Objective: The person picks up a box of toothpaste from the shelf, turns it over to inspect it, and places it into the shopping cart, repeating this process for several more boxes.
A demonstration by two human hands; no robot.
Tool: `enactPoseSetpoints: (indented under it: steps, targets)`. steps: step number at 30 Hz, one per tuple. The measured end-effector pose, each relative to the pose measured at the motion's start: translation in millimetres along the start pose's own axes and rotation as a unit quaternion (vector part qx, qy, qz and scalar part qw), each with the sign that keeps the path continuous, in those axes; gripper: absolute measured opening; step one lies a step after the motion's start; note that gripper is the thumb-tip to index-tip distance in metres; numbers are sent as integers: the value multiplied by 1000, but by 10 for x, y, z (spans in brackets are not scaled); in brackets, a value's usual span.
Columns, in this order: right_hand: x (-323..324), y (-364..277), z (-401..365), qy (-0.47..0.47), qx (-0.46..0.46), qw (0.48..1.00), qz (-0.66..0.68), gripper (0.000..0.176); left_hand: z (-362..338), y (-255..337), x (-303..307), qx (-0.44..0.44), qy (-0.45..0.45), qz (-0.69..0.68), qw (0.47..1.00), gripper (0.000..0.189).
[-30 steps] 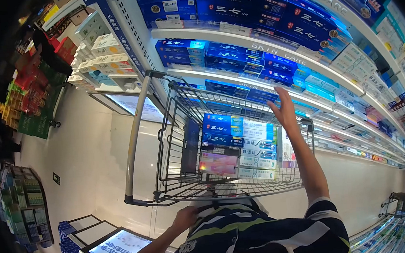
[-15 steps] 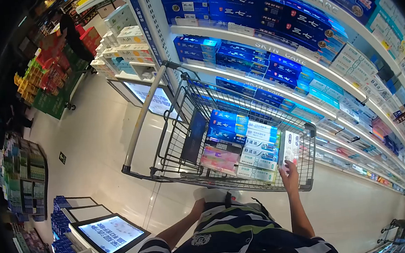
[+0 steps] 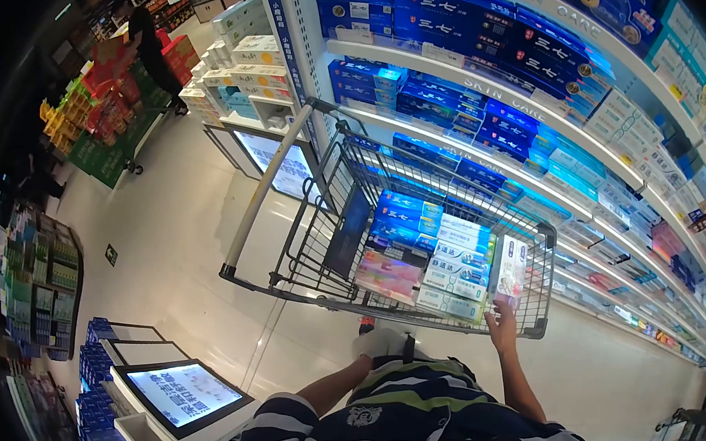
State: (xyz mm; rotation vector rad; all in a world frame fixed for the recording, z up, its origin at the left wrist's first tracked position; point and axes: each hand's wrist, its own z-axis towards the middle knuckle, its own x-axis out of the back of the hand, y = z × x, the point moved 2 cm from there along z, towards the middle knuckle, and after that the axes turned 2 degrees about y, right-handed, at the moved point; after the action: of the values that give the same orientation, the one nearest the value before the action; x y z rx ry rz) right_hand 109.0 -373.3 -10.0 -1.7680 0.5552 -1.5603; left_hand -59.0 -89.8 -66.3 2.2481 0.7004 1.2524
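Observation:
In the head view, a grey wire shopping cart (image 3: 399,311) stands before me, its handle toward the left. My right hand (image 3: 502,325) is at its near side rim, fingers curled over the wire close to an upright white box (image 3: 510,265). Beside that box lie stacked white toothpaste boxes (image 3: 450,272), blue boxes (image 3: 403,214) and a pink pack (image 3: 389,274). My left forearm (image 3: 340,384) reaches down to my waist; the left hand's fingers are hidden there.
Lit shelves (image 3: 543,90) full of blue and white boxes run along the right. Screens (image 3: 185,393) stand on the floor at lower left. Farther back, a person (image 3: 152,49) is by a green cart (image 3: 104,154) with red and yellow goods. A display rack (image 3: 48,285) is at left.
The view has shifted, so shelves and displays sit farther right. My right hand has moved slightly down from the white box to the cart rim. The boxes keep their arrangement.

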Motion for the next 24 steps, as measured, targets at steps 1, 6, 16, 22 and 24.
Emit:
enactPoseSetpoints:
  steps: [1, 6, 16, 22, 24]
  targets:
    - [-12, -2, -13, 0, 2, 1000, -1, 41, 5, 22, 26, 3, 1, 3, 1000, 31]
    - [-47, 35, -21, -4, 4, 1000, 16, 39, -140, 19, 31, 12, 0, 6, 1000, 31]
    - [-118, 127, -47, 1, -17, 999, 48, 38, -209, 137, 131, 24, -12, 30, 999, 33]
    - [-143, 140, -84, 8, -22, 998, 64, 37, -92, 272, 237, 28, -21, 53, 998, 35]
    - [-136, 95, -89, 8, -31, 998, 52, 37, -40, 314, 272, 31, -23, 61, 997, 36]
